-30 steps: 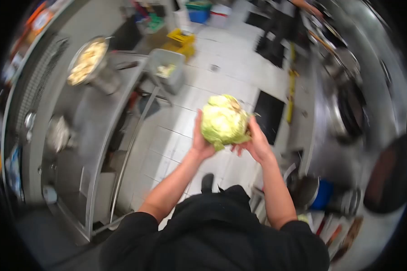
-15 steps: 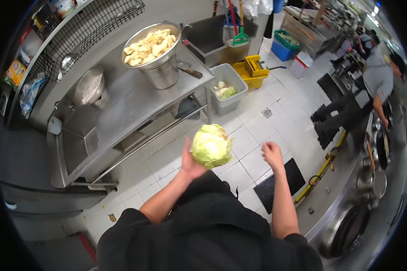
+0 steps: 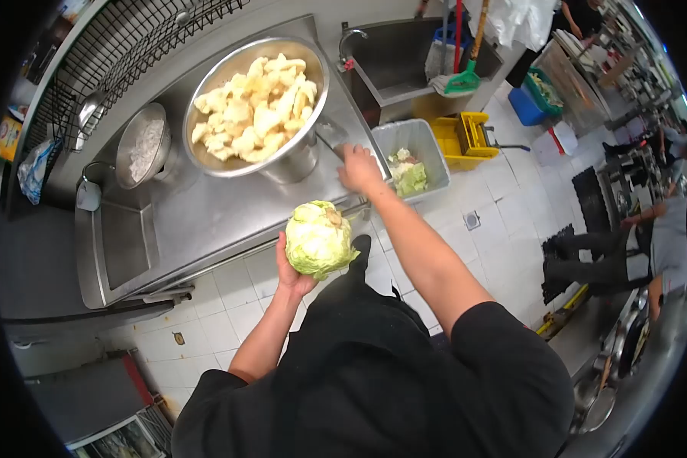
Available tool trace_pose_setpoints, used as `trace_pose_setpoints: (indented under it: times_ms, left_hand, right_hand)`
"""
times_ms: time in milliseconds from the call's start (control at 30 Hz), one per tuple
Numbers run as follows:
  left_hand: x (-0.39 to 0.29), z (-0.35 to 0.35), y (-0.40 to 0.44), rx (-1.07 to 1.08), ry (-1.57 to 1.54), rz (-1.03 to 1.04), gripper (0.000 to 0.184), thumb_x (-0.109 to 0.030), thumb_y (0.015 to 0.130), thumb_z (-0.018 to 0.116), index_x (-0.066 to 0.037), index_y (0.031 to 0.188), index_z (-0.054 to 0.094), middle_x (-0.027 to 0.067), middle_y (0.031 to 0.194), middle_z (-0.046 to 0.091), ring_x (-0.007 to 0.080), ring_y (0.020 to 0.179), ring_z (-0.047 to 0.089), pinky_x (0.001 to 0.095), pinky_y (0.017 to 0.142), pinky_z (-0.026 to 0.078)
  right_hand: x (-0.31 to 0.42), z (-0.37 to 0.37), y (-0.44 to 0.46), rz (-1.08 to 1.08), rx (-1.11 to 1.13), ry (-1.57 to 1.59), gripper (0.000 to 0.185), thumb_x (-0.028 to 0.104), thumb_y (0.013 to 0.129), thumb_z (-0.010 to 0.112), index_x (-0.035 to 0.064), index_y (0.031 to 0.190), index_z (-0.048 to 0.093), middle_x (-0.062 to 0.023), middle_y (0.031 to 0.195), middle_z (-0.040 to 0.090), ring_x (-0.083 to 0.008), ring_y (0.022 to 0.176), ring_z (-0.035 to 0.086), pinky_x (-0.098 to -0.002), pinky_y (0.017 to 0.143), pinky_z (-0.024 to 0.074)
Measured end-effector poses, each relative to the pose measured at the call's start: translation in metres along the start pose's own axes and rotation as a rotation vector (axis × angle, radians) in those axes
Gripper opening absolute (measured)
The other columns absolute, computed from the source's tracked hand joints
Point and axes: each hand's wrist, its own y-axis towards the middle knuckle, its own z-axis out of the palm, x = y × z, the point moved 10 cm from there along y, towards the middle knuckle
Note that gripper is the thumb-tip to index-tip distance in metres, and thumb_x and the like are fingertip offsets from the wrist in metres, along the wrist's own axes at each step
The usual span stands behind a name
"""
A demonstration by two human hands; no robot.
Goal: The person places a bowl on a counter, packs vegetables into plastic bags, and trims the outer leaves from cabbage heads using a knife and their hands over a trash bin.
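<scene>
A pale green head of lettuce (image 3: 319, 238) with a brown stem end rests in my left hand (image 3: 292, 272), whose fingers curve round its left side and underneath. My right hand (image 3: 361, 169) is at the right end of the steel counter, its fingers closed over the handle of a knife (image 3: 327, 143). Most of the knife is hidden by the hand and the bowl's shadowed side. Just left of that hand stands a large metal bowl (image 3: 320, 84) heaped with pale yellow chunks (image 3: 256, 111), set on a steel pot (image 3: 291, 166).
The steel counter (image 3: 214, 217) carries a colander (image 3: 143, 145) of white stuff and a basin (image 3: 126, 240). Beyond its right end stand a grey bin (image 3: 435, 179) with leafy scraps, a yellow mop bucket (image 3: 459, 145) and a deep sink (image 3: 404, 65). A co-worker (image 3: 664, 244) stands at right near pans.
I have come closer to the counter. My right hand has moved from over the floor onto the knife, while my left hand still holds the lettuce.
</scene>
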Motion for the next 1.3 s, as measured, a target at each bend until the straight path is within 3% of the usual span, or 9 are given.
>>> trace_pose_setpoints:
  times_ms: [233,367,633,700,833,1000,1067,1167,1300]
  left_hand:
    - [-0.021,0.049,0.077,0.002,0.158,0.054,0.078,-0.07,0.1,0.041,-0.014,0.154,0.044,0.0138,0.153,0.052,0.038,0.136,0.054,0.0597,0.112,0.045]
    - [-0.005,0.055,0.122,-0.171,0.073,0.031,0.079,-0.073,0.099,0.039,-0.016,0.153,0.046,0.0096,0.149,0.055,0.0354,0.13,0.057,0.0563,0.107,0.049]
    - [0.046,0.153,0.186,0.035,0.167,0.232,0.094,-0.083,0.091,0.045,-0.014,0.156,0.04,0.0108,0.152,0.05,0.0333,0.133,0.054,0.0537,0.107,0.049]
    - [0.074,0.204,0.193,0.189,0.203,0.187,0.094,-0.081,0.092,0.048,-0.014,0.156,0.039,0.0109,0.152,0.05,0.0337,0.133,0.054,0.0543,0.108,0.049]
    - [0.099,0.184,0.248,0.013,0.043,0.252,0.076,-0.064,0.098,0.052,-0.013,0.154,0.044,0.0109,0.151,0.054,0.0331,0.133,0.057,0.0534,0.111,0.047]
    - [0.115,0.196,0.302,0.058,0.162,0.24,0.073,-0.056,0.101,0.052,-0.011,0.157,0.038,0.0131,0.153,0.053,0.0323,0.141,0.051,0.0528,0.116,0.042]
    - [0.108,0.155,0.326,-0.09,0.195,0.273,0.06,-0.047,0.102,0.058,-0.01,0.148,0.048,0.0097,0.145,0.059,0.0264,0.128,0.06,0.0483,0.109,0.049]
    - [0.093,0.195,0.341,-0.179,0.324,0.396,0.064,-0.043,0.098,0.067,-0.009,0.148,0.044,0.0081,0.14,0.06,0.026,0.126,0.061,0.0477,0.105,0.053]
    - [0.081,0.23,0.347,-0.192,0.347,0.472,0.079,-0.035,0.092,0.077,-0.005,0.15,0.033,0.0125,0.138,0.055,0.0259,0.126,0.06,0.0437,0.104,0.053]
  right_hand:
    - [-0.02,0.114,0.074,-0.368,-0.049,-0.068,0.03,-0.001,0.083,0.058,-0.0086,0.112,0.059,-0.0293,0.106,0.068,-0.0396,0.096,0.071,-0.0479,0.086,0.057]
    - [-0.039,0.008,0.072,0.038,0.186,0.372,0.041,0.014,0.086,0.066,-0.0098,0.116,0.053,-0.036,0.115,0.063,-0.0483,0.107,0.064,-0.051,0.088,0.0542]
    - [-0.208,-0.128,0.02,0.037,0.207,0.464,0.037,0.027,0.096,0.06,-0.006,0.108,0.047,-0.0366,0.099,0.064,-0.0517,0.097,0.065,-0.057,0.084,0.051]
    - [-0.258,-0.135,0.01,-0.111,0.131,0.354,0.037,0.029,0.1,0.059,-0.0054,0.108,0.046,-0.0359,0.096,0.065,-0.053,0.091,0.065,-0.0581,0.079,0.0508]
    - [-0.298,-0.185,-0.035,-0.106,0.115,0.401,0.039,0.031,0.102,0.059,-0.0028,0.118,0.048,-0.0345,0.094,0.065,-0.054,0.092,0.064,-0.0578,0.077,0.051]
    - [-0.305,-0.221,-0.074,0.077,-0.136,0.578,0.03,0.03,0.105,0.057,0.0007,0.111,0.049,-0.0303,0.073,0.064,-0.0536,0.07,0.063,-0.0578,0.059,0.0477]
    - [-0.315,-0.193,-0.083,0.255,0.007,0.64,0.032,0.032,0.105,0.058,0.0011,0.111,0.053,-0.0298,0.073,0.064,-0.0527,0.07,0.064,-0.0556,0.058,0.0481]
    - [-0.297,-0.21,-0.073,0.195,0.012,0.599,0.032,0.03,0.105,0.059,-0.0012,0.11,0.054,-0.0267,0.074,0.066,-0.0486,0.068,0.066,-0.0517,0.057,0.0485]
    - [-0.241,-0.313,-0.055,0.026,-0.204,0.755,0.02,0.017,0.103,0.062,-0.0015,0.11,0.055,-0.013,0.073,0.065,-0.0216,0.059,0.064,-0.0393,0.054,0.0486]
